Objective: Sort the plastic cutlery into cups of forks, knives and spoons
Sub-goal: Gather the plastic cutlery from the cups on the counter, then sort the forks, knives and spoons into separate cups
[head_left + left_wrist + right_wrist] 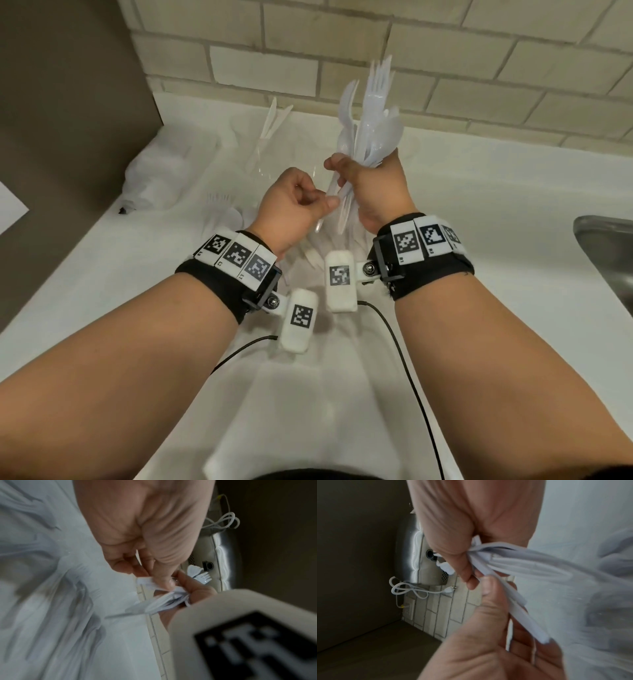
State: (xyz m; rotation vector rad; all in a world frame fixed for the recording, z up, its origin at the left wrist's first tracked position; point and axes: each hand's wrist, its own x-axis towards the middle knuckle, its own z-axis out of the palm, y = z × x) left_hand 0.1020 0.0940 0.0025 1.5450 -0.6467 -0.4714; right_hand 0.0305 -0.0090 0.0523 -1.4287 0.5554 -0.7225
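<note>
Right hand (373, 192) raised, fist clamped round upright cutlery bundle (371, 120); left hand (291, 205) beside it, pinching one handle (331, 193)

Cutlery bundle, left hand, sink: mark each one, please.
cutlery bundle (371, 126), head view, on the spoon bowls above the fist.
left hand (291, 202), head view, on the back of the hand; it pinches one handle.
sink (608, 253), head view, on the steel rim at right.
</note>
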